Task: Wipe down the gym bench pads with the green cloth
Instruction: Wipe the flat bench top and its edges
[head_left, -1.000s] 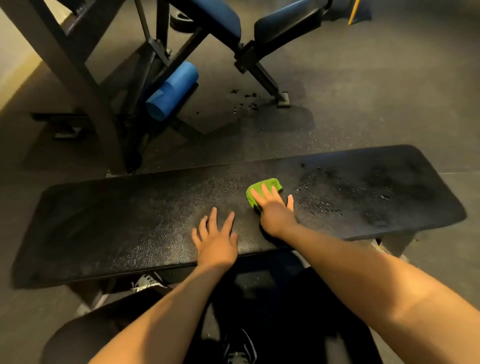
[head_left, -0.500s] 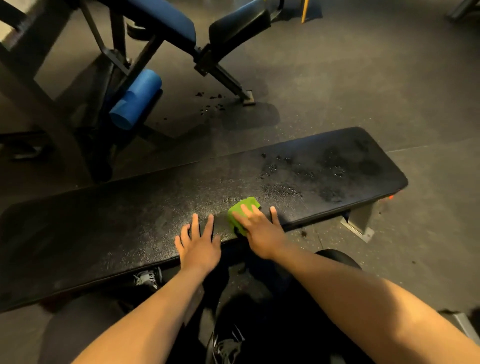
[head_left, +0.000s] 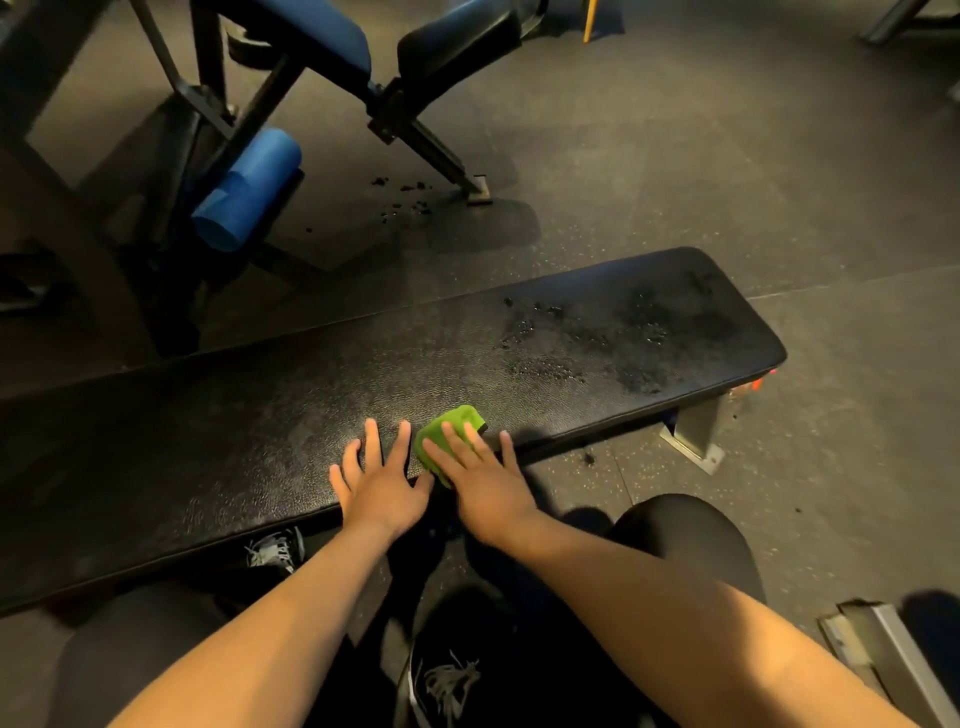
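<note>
Green cloth (head_left: 451, 427) on bench pad (head_left: 571, 332), pressed under straight right hand (head_left: 480, 483) fingers (head_left: 478, 441); left hand (head_left: 382, 486) splayed flat beside.

Both bare forearms reach forward. The left hand (head_left: 382, 488) lies palm-down, fingers (head_left: 372, 441) straight and spread; the right hand (head_left: 485, 486) lies flat just beside it, likewise outstretched.
</note>
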